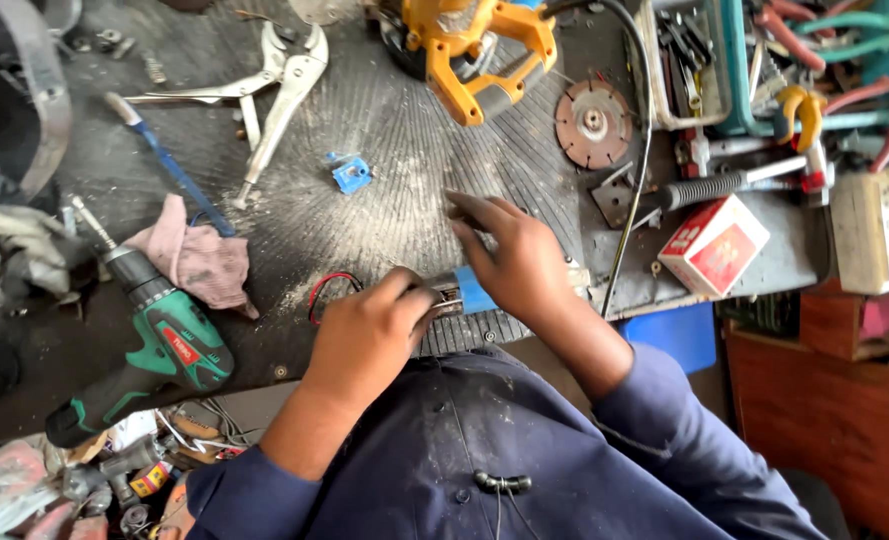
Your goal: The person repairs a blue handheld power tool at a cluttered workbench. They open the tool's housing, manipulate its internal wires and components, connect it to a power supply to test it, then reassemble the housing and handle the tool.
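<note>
Both hands were seen at the near edge of the desk (384, 190): the left hand (364, 340) was closed around a small metal-and-blue part (461, 293), while the right hand (519, 265) was laid over its far end, fingers (474, 210) partly extended, so that its grip could not be told for certain. Red and black wires (326, 290) were seen trailing from the part, just beside the left hand. What exactly was joined or loose on the part was hidden by the hands, so the work was judged to be under way, with nothing shown as finished. A green cordless drill (154, 340) was lying unused at the left, near a pink rag (199, 260). Locking pliers (274, 90), a yellow power tool (474, 50) and a cutting disc (592, 123) were left farther back, well apart from the hands.
</note>
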Tool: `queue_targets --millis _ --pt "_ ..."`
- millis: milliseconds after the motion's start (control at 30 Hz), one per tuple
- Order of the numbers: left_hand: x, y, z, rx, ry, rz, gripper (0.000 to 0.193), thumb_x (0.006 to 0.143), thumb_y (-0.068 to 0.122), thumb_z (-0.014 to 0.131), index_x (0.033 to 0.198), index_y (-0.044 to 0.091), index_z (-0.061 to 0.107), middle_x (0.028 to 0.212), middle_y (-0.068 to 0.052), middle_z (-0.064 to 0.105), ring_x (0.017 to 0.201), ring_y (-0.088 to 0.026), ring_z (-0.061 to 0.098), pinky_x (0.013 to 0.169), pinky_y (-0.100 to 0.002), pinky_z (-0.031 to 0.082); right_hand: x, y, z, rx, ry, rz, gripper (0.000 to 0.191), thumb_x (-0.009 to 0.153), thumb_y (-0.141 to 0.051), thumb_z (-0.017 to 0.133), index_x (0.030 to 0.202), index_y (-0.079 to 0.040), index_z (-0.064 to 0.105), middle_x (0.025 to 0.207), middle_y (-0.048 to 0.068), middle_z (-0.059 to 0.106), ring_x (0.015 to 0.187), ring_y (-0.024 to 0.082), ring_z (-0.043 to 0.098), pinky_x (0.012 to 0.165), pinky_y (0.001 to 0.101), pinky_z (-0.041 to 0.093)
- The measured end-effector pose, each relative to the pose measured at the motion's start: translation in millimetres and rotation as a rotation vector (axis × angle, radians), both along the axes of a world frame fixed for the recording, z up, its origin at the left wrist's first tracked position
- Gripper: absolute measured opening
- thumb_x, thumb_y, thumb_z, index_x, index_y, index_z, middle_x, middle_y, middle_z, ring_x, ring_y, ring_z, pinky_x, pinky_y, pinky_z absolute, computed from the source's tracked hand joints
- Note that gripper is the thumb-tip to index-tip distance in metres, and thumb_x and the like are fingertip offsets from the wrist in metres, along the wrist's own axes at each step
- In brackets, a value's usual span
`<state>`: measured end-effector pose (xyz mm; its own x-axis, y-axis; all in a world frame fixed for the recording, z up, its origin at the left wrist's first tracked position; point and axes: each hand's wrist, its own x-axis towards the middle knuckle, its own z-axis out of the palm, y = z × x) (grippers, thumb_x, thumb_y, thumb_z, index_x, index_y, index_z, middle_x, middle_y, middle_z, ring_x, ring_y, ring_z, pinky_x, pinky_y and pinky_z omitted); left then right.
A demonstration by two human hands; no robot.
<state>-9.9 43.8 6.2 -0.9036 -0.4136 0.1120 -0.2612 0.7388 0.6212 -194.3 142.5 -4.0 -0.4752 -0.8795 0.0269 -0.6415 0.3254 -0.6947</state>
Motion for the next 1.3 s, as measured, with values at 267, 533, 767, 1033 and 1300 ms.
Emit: queue_targets --millis 267,533,767,1033,1300 --pt "-18 -15 -22 -0.123 0.003 -0.295 0.005 0.082 0.008 0.068 0.086 0.011 0.065 0.086 -0.005 0.059 0.068 -0.023 0.071 0.055 -0.038 0.055 17 82 5 -0.027 0.210 0.019 0.034 0.089 -0.009 0.076 0.122 -0.004 0.069 0.128 0.011 0.068 0.134 0.033 0.060 0.120 0.0506 0.042" --pt "-29 -14 -25 -0.371 0.031 -0.458 0.007 0.081 0.009 0.068 0.081 0.010 0.061 0.085 -0.004 0.058 0.066 -0.018 0.071 0.055 -0.035 0.057 11 97 -21 -0.025 0.238 0.084 0.043 0.087 -0.012 0.079 0.127 -0.004 0.068 0.136 0.011 0.064 0.139 0.032 0.054 0.124 0.0534 0.036" --pt "-36 6 -32 -0.510 -0.201 -0.323 0.010 0.083 0.011 0.066 0.091 0.007 0.061 0.087 -0.006 0.060 0.056 -0.018 0.071 0.048 -0.033 0.057 10 96 -21 -0.050 0.240 0.086 0.042 0.087 -0.014 0.080 0.126 -0.005 0.069 0.135 0.011 0.064 0.138 0.032 0.055 0.124 0.0542 0.034" --pt "-40 -2 -43 -0.353 -0.176 -0.361 0.030 0.078 0.023 0.074 0.092 0.002 0.059 0.091 -0.011 0.062 0.055 -0.022 0.071 0.048 -0.035 0.057 7 97 -19 -0.074 0.210 0.089 0.040 0.087 -0.015 0.081 0.125 -0.006 0.069 0.135 0.010 0.064 0.138 0.031 0.055 0.125 0.0540 0.035" --pt "-37 -22 -24 0.131 0.022 0.027 0.022 0.096 0.015 0.071 0.109 0.005 0.055 0.102 -0.008 0.062 0.078 -0.023 0.074 0.064 -0.033 0.062 13 125 -44 -0.297 0.256 0.073 0.035 0.087 -0.006 0.077 0.121 -0.005 0.069 0.124 0.011 0.067 0.127 0.032 0.063 0.115 0.0531 0.045"
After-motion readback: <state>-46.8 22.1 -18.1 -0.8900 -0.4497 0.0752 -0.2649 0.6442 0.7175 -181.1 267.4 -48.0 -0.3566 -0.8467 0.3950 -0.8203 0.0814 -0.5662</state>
